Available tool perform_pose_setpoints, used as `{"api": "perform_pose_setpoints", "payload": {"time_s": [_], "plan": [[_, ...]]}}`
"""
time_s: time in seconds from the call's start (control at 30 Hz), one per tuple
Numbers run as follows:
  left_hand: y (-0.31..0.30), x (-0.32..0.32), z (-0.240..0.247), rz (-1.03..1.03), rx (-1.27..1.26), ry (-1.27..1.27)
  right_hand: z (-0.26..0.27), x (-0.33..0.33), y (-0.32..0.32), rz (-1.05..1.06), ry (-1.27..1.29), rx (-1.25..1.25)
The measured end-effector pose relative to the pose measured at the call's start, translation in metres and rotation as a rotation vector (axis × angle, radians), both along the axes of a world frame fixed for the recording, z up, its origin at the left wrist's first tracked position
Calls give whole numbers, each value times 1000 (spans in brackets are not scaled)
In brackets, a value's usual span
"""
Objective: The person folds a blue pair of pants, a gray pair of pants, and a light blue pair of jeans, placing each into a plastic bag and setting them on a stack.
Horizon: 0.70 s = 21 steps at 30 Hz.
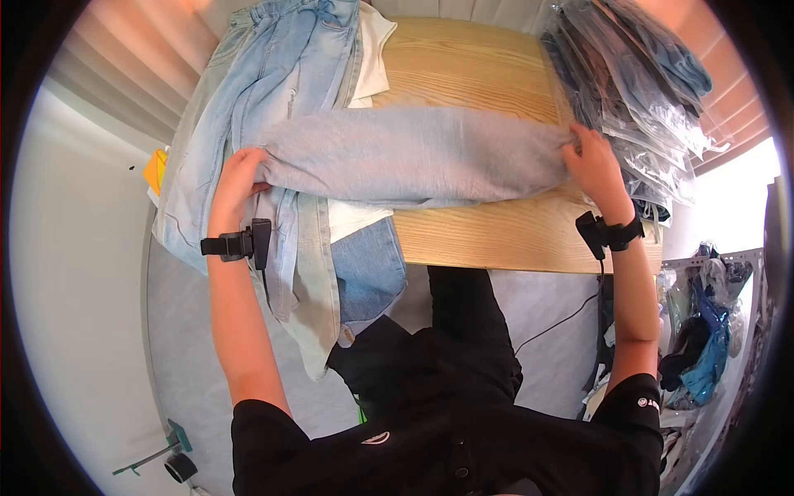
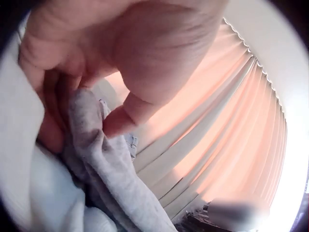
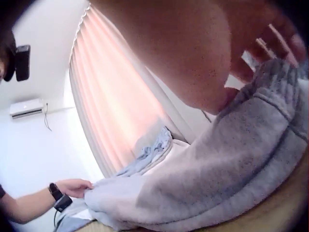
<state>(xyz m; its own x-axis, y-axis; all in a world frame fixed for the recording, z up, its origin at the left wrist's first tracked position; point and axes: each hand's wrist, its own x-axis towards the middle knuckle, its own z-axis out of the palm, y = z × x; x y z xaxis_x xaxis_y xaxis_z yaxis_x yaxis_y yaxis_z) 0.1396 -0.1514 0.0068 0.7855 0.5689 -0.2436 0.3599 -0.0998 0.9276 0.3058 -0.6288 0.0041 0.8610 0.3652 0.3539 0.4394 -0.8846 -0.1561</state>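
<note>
A light grey-blue garment [image 1: 422,157], probably trousers, is stretched sideways over the wooden table [image 1: 471,244]. At its left end my left hand [image 1: 240,178] pinches the cloth. Thumb and fingers close on a fold of that garment [image 2: 113,169] in the left wrist view. My right hand [image 1: 597,165] grips the opposite end. Seen from the right wrist, the garment [image 3: 207,164] bunches near a seam under the right hand's fingers. Beneath its left part lies a pile of light blue jeans [image 1: 289,66], with legs hanging over the table's front edge.
White cloth [image 1: 356,217] and a darker denim piece [image 1: 368,269] lie under the jeans. Clothes in clear plastic bags [image 1: 637,83] are stacked at the table's right. A rack with bagged items [image 1: 707,339] stands at right, and curtains [image 1: 141,58] hang behind.
</note>
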Motion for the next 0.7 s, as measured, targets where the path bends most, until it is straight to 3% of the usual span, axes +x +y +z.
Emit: {"api": "perform_pose_setpoints", "payload": {"time_s": [0.1,0.33,0.4,0.43,0.5,0.57,0.63,0.7], "plan": [[-6,0,5,-69,74,42,-2,-11,6,-153,183,-137],[-4,-2,10,-76,-7,119,20,-16,10,-205,576,-16],[11,1,1,-119,-135,89,3,-8,1,-99,491,216],[15,0,0,-170,-259,64,-3,-4,-2,-88,488,208],[5,-4,0,-168,-347,-54,-13,8,-7,-59,448,498],[-4,-7,0,-163,-432,-168,-10,14,-2,-30,352,556],[-6,-7,-6,-195,-559,-254,26,-7,30,-99,177,677],[-2,-5,-10,-235,-523,-229,64,-39,80,87,230,988]]}}
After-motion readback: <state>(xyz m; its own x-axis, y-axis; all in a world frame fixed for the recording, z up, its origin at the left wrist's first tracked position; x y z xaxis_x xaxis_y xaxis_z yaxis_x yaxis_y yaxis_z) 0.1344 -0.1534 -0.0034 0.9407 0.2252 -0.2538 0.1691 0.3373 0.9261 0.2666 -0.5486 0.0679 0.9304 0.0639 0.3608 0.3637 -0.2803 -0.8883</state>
